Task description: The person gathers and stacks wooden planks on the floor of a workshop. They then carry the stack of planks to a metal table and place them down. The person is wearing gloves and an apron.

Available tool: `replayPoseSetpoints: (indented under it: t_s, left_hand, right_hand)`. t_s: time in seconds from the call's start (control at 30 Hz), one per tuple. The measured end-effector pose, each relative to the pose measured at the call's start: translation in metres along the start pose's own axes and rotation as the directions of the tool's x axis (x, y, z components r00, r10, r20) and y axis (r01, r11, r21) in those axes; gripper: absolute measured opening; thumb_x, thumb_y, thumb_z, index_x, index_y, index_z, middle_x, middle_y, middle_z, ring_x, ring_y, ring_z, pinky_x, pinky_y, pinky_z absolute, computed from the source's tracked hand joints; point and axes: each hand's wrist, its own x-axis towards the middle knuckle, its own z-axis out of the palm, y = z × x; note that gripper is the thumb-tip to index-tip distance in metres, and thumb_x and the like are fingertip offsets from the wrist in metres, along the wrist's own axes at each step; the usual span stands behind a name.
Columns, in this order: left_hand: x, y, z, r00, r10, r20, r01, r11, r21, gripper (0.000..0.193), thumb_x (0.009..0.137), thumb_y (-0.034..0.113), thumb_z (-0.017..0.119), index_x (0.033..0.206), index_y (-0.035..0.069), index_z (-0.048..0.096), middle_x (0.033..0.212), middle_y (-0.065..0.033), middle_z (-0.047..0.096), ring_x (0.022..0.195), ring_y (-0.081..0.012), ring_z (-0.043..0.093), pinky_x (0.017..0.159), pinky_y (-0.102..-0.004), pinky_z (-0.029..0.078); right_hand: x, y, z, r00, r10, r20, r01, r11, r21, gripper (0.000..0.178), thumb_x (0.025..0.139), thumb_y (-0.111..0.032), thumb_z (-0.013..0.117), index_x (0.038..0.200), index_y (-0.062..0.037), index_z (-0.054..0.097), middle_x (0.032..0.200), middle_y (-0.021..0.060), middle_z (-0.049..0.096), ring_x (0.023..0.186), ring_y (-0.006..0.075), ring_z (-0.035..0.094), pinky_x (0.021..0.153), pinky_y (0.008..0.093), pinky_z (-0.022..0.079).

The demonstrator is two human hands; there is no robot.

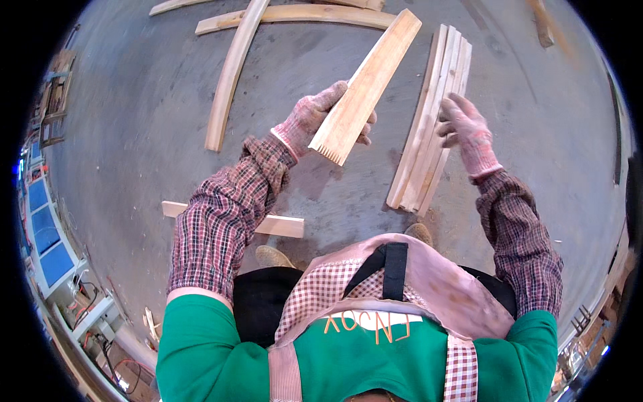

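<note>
- Left hand (316, 115): gloved, grasping the board (370, 84), thumb at one long edge and fingertips showing past the other; the board hangs above the floor (536, 181), its toothed end toward the body, its far end slanting away to the right.
- Right hand (465, 130): gloved, empty, fingers spread and slightly curled; it is just beside the stack (423, 130), and whether the fingertips touch it cannot be told.
- Surroundings: a long board (231, 87) lies at the upper left, crossing another long board (308, 15); a short board (281, 226) lies partly behind the left forearm.
- Risk, judged: one hand alone bears the board near its toothed end; the longer far part could tip or twist it out of the grip.
- Risk, judged: a drop could chip the teeth or strike a shoe (273, 256); a careless push could spread the stack, whose pieces show no binding.
</note>
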Motion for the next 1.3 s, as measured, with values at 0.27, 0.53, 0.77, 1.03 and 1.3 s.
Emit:
replayPoseSetpoints:
  t_s: [0.27, 0.53, 0.77, 1.03, 1.3]
  left_hand:
    - [0.031, -0.046, 0.063, 0.976, -0.128, 0.178, 0.154, 0.978, -0.140, 0.063, 0.103, 0.047, 0.055, 0.145, 0.000, 0.048, 0.124, -0.0226, 0.066, 0.105, -0.0314, 0.071, 0.093, -0.0516, 0.060]
    - [0.041, -0.040, 0.088, 0.985, -0.175, 0.000, 0.161, 0.907, 0.389, 0.094, 0.077, 0.040, 0.086, 0.154, 0.007, 0.042, 0.140, -0.0156, 0.057, 0.118, -0.0246, 0.062, 0.101, -0.0440, 0.056]
    - [0.023, 0.024, 0.128, 0.947, -0.320, -0.041, 0.069, 0.077, 0.995, 0.079, 0.085, 0.034, 0.075, 0.155, 0.012, 0.045, 0.136, -0.0148, 0.062, 0.126, -0.0256, 0.058, 0.108, -0.0361, 0.047]
    - [-0.072, 0.139, -0.043, 0.394, 0.806, -0.442, 0.744, 0.002, 0.668, 0.082, 0.086, 0.049, 0.072, 0.151, 0.009, 0.045, 0.155, -0.0197, 0.044, 0.140, -0.0370, 0.046, 0.117, -0.0434, 0.039]
    - [-0.082, 0.082, -0.091, 0.435, 0.473, -0.766, 0.766, 0.252, 0.591, 0.093, 0.089, 0.050, 0.072, 0.159, 0.011, 0.027, 0.143, -0.0174, 0.053, 0.128, -0.0309, 0.057, 0.108, -0.0448, 0.048]
  right_hand:
    - [-0.027, -0.038, 0.029, 0.985, -0.134, 0.107, 0.052, 0.829, 0.556, 0.051, 0.095, -0.034, 0.073, 0.128, 0.0006, 0.055, 0.108, 0.0114, 0.066, 0.097, 0.0237, 0.069, 0.087, 0.0367, 0.058]
    - [-0.020, -0.022, -0.047, 0.878, -0.418, -0.234, 0.159, 0.715, -0.681, 0.094, 0.076, -0.045, 0.087, 0.147, -0.0001, 0.046, 0.132, 0.0189, 0.062, 0.128, 0.0357, 0.057, 0.112, 0.0448, 0.045]
    - [-0.043, 0.001, -0.084, 0.716, -0.596, 0.363, 0.457, 0.008, -0.889, 0.063, 0.079, -0.035, 0.082, 0.130, -0.0070, 0.058, 0.114, 0.0120, 0.066, 0.107, 0.0268, 0.062, 0.094, 0.0371, 0.050]
    - [-0.044, 0.157, -0.107, 0.875, 0.114, -0.470, -0.116, 0.993, 0.023, 0.031, 0.088, -0.027, 0.073, 0.104, -0.0007, 0.070, 0.088, 0.0041, 0.069, 0.073, 0.0147, 0.062, 0.067, 0.0328, 0.051]
    - [-0.004, 0.163, -0.044, 0.946, -0.174, 0.273, 0.323, 0.540, -0.777, 0.026, 0.107, -0.024, 0.039, 0.118, -0.0066, 0.056, 0.114, 0.0136, 0.064, 0.100, 0.0284, 0.070, 0.086, 0.0424, 0.057]
